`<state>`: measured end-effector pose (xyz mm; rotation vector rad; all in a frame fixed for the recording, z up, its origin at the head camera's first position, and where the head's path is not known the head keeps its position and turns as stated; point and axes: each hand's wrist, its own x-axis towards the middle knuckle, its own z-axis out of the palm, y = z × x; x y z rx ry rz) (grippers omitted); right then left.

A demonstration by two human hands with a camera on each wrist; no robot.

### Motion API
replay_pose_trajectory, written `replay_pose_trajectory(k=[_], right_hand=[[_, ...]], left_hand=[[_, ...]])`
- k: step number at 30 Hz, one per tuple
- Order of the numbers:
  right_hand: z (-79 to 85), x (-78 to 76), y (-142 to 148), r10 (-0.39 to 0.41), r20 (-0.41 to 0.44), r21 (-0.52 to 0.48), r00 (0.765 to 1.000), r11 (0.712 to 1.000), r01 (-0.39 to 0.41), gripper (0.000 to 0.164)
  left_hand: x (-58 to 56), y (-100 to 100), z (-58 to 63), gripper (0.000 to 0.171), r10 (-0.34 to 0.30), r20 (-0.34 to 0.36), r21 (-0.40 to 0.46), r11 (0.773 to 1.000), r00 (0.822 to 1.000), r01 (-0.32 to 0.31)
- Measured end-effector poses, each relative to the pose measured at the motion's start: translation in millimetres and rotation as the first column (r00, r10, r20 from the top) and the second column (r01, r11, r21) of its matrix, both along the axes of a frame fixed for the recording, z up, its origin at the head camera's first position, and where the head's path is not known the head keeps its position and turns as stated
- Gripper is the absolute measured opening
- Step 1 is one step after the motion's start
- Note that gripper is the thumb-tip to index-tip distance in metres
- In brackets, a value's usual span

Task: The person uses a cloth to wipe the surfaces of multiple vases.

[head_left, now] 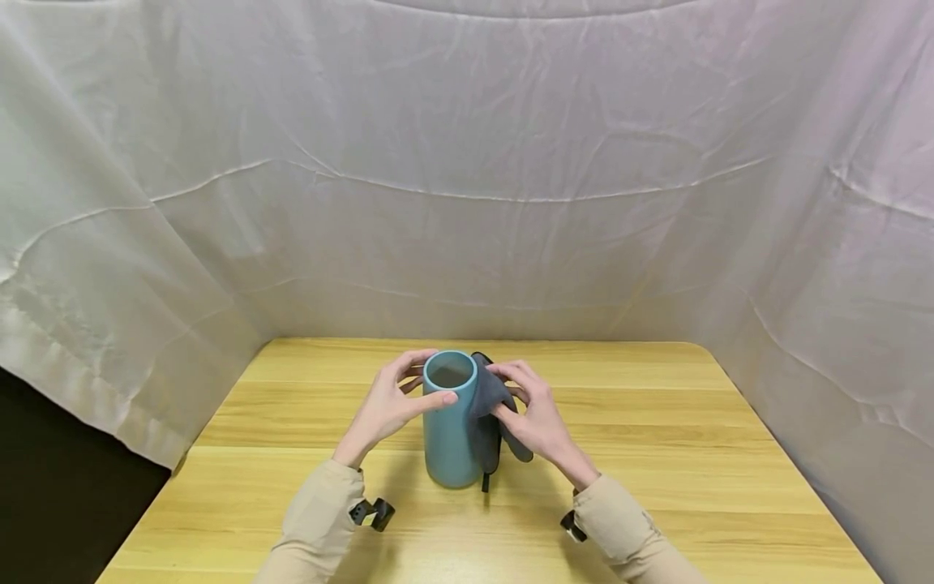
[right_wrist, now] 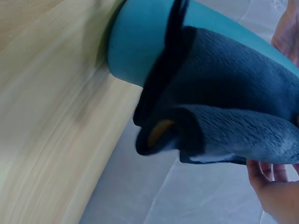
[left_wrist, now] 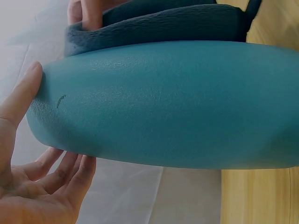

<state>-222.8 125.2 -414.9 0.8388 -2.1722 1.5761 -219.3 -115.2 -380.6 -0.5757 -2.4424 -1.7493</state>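
A tall teal vase point(head_left: 448, 442) stands upright on the table, its round mouth facing up. My left hand point(head_left: 394, 397) grips it near the rim, thumb across the front and fingers behind. In the left wrist view the vase point(left_wrist: 163, 107) lies sideways across the picture, with a small dark mark near its rim end. My right hand point(head_left: 533, 410) holds a dark grey fuzzy cloth point(head_left: 485, 426) against the vase's right side. Seen from the right wrist, the folded cloth point(right_wrist: 233, 74) hangs along the vase, its black loop toward the base.
The wooden table point(head_left: 686, 454) extends on both sides of the vase. Pale curtains point(head_left: 467, 243) hang behind the table and at both sides. A dark area point(head_left: 66, 478) lies past the table's left edge. Small black devices point(head_left: 372, 513) sit at both wrists.
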Motion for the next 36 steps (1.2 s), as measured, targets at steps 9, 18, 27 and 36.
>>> replay_pose_trajectory(k=[9, 18, 27, 36], right_hand=[[0.0, 0.4, 4.1, -0.087, 0.166, 0.269, 0.982, 0.962, 0.040, 0.045], [1.7, 0.4, 4.6, -0.105, 0.188, 0.294, 0.977, 0.955, 0.047, 0.045], [0.4, 1.2, 3.3, -0.108, 0.168, 0.265, 0.980, 0.962, 0.060, 0.044], [-3.0, 2.2, 1.6, -0.060, 0.090, 0.138, 0.994, 0.989, 0.047, 0.040]], left_hand=[[-1.0, 0.1, -0.9, 0.063, -0.002, -0.004, -0.003, 1.000, 1.000, 0.002], [-1.9, 0.9, -0.8, 0.062, 0.002, -0.002, -0.003, 1.000, 1.000, -0.002], [-3.6, 0.9, -1.6, 0.062, -0.013, -0.015, -0.010, 1.000, 1.000, 0.013], [-2.9, 0.5, -1.2, 0.063, -0.001, -0.008, -0.004, 1.000, 1.000, 0.001]])
